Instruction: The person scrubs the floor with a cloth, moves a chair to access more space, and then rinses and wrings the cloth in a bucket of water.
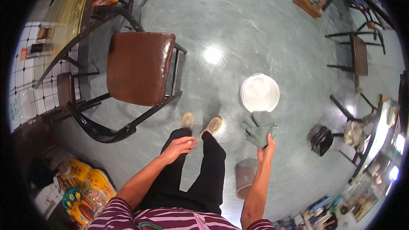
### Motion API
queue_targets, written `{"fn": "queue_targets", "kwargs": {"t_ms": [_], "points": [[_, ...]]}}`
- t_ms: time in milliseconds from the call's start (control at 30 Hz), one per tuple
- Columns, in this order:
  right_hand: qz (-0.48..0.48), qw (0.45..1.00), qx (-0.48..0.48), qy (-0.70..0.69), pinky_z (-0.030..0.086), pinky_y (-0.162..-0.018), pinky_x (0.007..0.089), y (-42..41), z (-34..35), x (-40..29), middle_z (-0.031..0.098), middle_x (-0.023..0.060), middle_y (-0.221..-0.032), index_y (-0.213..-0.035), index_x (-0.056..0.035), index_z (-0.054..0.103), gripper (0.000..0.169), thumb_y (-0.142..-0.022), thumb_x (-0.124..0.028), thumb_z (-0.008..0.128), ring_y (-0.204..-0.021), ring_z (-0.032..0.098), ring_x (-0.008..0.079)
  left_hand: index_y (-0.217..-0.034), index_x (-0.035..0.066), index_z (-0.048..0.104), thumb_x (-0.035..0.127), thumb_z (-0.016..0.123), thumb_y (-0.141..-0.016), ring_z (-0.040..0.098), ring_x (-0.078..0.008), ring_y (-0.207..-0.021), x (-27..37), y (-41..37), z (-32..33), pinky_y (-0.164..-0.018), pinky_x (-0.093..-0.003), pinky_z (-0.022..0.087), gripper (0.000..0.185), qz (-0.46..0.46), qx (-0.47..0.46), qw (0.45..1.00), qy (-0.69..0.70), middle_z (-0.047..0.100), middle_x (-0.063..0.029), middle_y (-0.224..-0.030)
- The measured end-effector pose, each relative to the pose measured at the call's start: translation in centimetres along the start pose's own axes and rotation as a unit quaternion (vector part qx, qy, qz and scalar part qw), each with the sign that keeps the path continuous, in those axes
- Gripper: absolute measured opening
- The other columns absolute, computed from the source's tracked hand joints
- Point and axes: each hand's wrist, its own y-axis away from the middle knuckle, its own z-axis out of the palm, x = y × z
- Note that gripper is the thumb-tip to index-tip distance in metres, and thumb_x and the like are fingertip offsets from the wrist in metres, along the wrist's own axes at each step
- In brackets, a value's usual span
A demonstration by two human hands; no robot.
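Note:
My right hand (267, 148) grips a grey-green cloth (262, 129), its folds spreading out above the fingers. Just beyond the cloth a round white bucket (260, 93) stands on the floor, and the cloth's upper edge overlaps its near rim in the picture. Whether the two touch cannot be told. My left hand (180, 147) holds nothing and hovers over my black trousers with its fingers apart, slightly blurred.
A brown padded chair (139, 68) with black legs stands at the left, beside a table (68, 16). Near my right forearm is a brownish bin (244, 179). Further right are a black-bagged container (320, 140) and more chairs (359, 54). Yellow items (92, 179) lie lower left.

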Motion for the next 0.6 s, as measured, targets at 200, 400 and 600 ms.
{"fn": "queue_targets", "kwargs": {"t_ms": [200,400,600], "points": [[-0.003,0.994,-0.093,0.048,0.050,-0.091,0.0411,-8.6,10.9,-9.6,0.054,0.0119,-0.126,-0.133,-0.0048,0.042,0.048,-0.088,-0.008,0.059,-0.111,0.056,0.0255,-0.126,0.004,0.052,0.030,0.050,-0.097,0.059,-0.0219,-0.110,8.5,-7.0,1.2,-0.093,-0.0331,0.044,0.039,0.007,0.030,0.984,0.176,0.058,-0.0096,-0.125],[0.034,0.995,-0.071,0.060,0.051,-0.091,0.0411,-17.4,16.8,-14.4,0.058,0.0113,-0.120,-0.130,-0.0052,0.046,0.046,-0.086,-0.005,0.059,-0.107,0.058,0.0263,-0.146,0.006,0.024,0.058,0.055,-0.086,0.038,-0.0276,-0.132,17.5,-20.1,-5.2,-0.104,-0.0406,0.036,0.086,0.105,0.122,0.837,0.523,0.032,-0.0110,-0.149],[0.067,0.987,-0.083,0.124,0.051,-0.088,0.0423,-24.2,24.7,-17.0,0.060,0.0122,-0.116,-0.124,-0.0040,0.049,0.038,-0.087,-0.008,0.058,-0.103,0.061,0.0269,-0.143,0.008,0.026,0.064,0.067,-0.072,0.034,-0.0264,-0.135,24.6,-26.9,-10.8,-0.108,-0.0426,0.032,0.100,0.236,0.202,0.610,0.729,0.023,-0.0072,-0.152]]}}
